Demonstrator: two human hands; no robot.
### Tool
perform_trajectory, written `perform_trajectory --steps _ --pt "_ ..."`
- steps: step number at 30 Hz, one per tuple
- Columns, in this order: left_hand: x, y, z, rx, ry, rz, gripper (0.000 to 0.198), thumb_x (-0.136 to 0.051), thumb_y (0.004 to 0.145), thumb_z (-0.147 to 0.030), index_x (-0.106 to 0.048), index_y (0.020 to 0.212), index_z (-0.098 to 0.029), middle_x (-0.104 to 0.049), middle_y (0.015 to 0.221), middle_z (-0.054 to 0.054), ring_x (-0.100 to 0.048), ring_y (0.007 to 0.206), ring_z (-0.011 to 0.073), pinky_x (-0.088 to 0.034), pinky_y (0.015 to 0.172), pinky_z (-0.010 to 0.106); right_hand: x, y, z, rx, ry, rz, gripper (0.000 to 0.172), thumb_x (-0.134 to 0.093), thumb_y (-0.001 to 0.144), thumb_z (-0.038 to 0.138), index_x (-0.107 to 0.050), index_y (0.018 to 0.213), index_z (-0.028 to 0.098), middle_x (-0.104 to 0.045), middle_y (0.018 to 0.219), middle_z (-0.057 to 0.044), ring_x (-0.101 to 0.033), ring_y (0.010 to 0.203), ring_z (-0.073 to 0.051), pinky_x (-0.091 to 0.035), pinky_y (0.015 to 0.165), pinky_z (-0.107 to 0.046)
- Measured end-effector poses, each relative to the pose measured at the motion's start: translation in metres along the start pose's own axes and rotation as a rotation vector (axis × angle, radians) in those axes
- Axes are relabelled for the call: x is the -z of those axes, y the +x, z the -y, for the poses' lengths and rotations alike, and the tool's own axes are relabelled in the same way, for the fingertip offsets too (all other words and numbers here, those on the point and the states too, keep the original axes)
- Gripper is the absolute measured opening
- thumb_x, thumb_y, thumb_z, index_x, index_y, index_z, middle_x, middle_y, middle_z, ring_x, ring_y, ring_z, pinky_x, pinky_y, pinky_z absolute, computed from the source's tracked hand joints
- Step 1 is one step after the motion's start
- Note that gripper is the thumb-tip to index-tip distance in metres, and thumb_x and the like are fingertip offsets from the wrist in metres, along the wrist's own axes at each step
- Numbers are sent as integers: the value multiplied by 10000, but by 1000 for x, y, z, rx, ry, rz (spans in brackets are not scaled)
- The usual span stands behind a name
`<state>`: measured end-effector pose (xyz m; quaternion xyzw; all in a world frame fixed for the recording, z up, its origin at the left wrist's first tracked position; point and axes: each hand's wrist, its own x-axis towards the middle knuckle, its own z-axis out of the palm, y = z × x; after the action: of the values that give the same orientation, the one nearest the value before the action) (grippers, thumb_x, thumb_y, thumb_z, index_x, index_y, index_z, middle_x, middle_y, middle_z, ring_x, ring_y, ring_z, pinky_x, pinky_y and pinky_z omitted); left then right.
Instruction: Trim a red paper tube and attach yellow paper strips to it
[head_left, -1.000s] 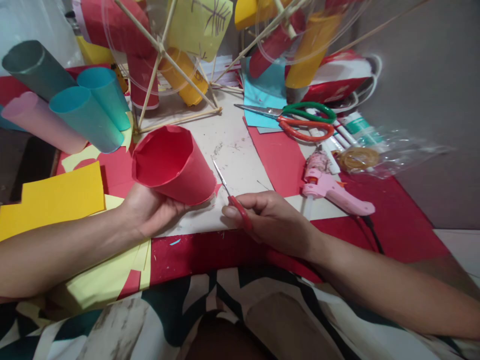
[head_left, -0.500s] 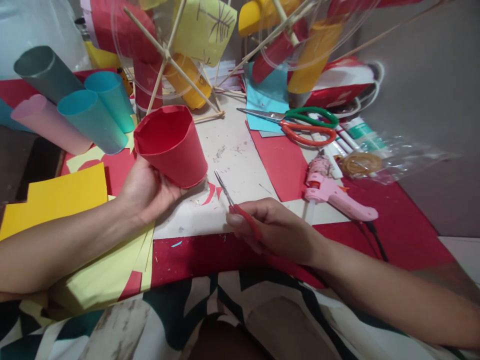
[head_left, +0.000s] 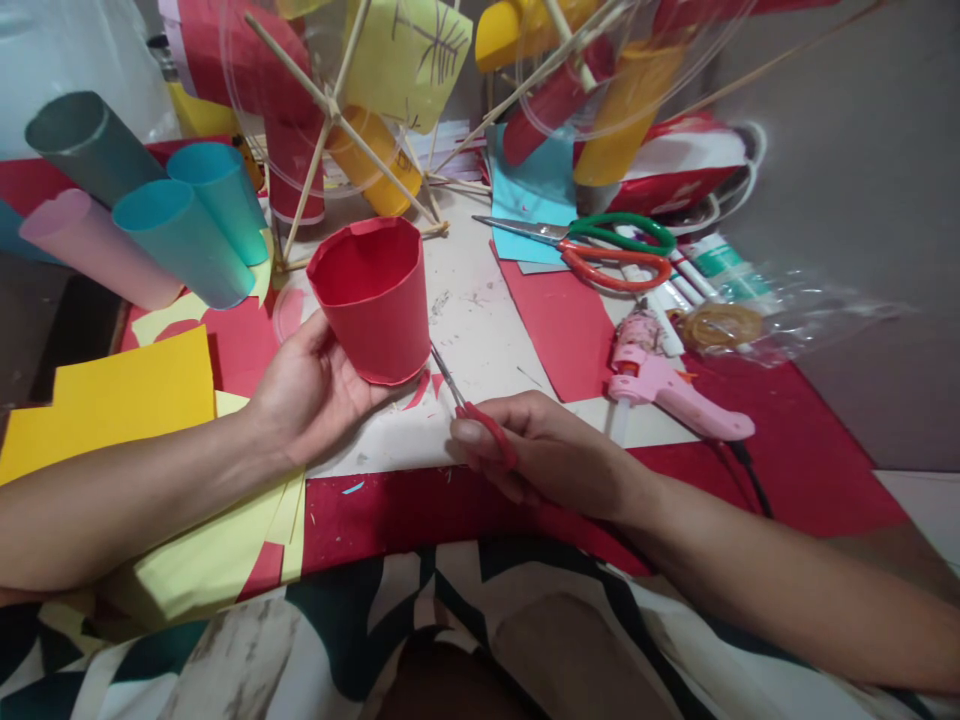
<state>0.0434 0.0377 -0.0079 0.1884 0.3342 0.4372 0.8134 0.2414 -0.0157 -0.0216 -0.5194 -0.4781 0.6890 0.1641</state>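
Observation:
A red paper cup, open at the top with a folded rim, rests on the palm and fingers of my left hand. My left thumb lies along its left side; most of the fingers are hidden beneath it. My right hand grips small red-handled scissors, their blades close together and pointing up and left. The tip of the blades is right beside the cup's lower right edge; whether they touch I cannot tell. Small red paper scraps lie on the white board behind the blades.
Larger scissors with green and orange handles lie at the back. On the right are a pink glue gun and a plastic bag. Paper tubes stand at left, above yellow card. A stick frame rises at the back.
The red paper cup has moved right and slightly down on my left hand, and sits more upright. It is now nearer the scissor blades. My right hand has hardly moved.

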Motion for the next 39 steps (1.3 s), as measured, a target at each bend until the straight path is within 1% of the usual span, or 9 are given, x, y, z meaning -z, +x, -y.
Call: perform_trajectory --steps 4,9,13,17,24,27,30,33,39 --pt "2 -2 1 18 80 12 312 -370 997 -262 -650 1059 -140 -708 1113 99 -681 1048 289 -593 864 504 2 2 -2 42 27 -1 665 -602 703 820 -484 555 183 -453 379 39 -348 351 -50 -237 382 -200" --pt "1 -4 0 53 149 -20 292 -363 931 -182 -637 998 -106 -714 1014 145 -703 953 292 -623 776 485 4 3 -3 64 33 -12 665 -623 687 820 -493 570 178 -453 382 48 -355 353 -42 -238 382 -192" --pt "1 -5 1 121 197 -31 310 -372 915 -147 -615 1103 -105 -716 1008 162 -715 907 329 -630 620 472 4 3 -4 66 53 1 653 -636 690 805 -491 566 181 -453 384 47 -355 355 -45 -234 380 -195" --pt "0 -4 3 105 179 -84 343 -374 915 -114 -603 1168 -142 -732 969 126 -720 869 294 -636 622 450 4 2 -5 92 58 -7 632 -643 717 777 -492 561 183 -454 382 43 -361 359 -50 -239 386 -205" --pt "-1 1 -1 28 57 -32 312 -341 983 -221 -639 935 -139 -719 876 79 -711 846 200 -632 794 392 3 2 -6 172 206 -12 558 -666 763 703 -549 612 179 -463 375 45 -374 363 -68 -275 400 -227" --pt "-3 -2 -2 5 43 -17 318 -330 1004 -234 -631 955 -147 -715 876 55 -707 855 188 -624 806 382 4 3 -9 184 267 10 498 -641 815 657 -610 715 170 -501 407 50 -390 353 -62 -306 402 -220" --pt "-5 -6 0 17 -2 7 344 -341 1033 -313 -642 975 -154 -729 907 39 -709 854 173 -623 806 355 6 3 -9 195 284 -7 463 -608 852 629 -630 794 170 -535 422 46 -427 345 -67 -334 393 -212" --pt "-4 -7 4 73 -64 25 392 -363 1031 -368 -651 898 -136 -734 879 45 -721 844 144 -611 812 271 7 4 -7 210 276 -56 477 -621 830 647 -577 735 181 -546 412 35 -457 345 -78 -336 375 -206" --pt "1 -5 11 153 81 47 368 -349 1018 -328 -646 1100 -127 -737 933 88 -732 849 219 -635 762 372 6 5 -10 240 307 -61 479 -609 851 636 -643 885 159 -556 428 48 -443 347 -71 -342 380 -198"
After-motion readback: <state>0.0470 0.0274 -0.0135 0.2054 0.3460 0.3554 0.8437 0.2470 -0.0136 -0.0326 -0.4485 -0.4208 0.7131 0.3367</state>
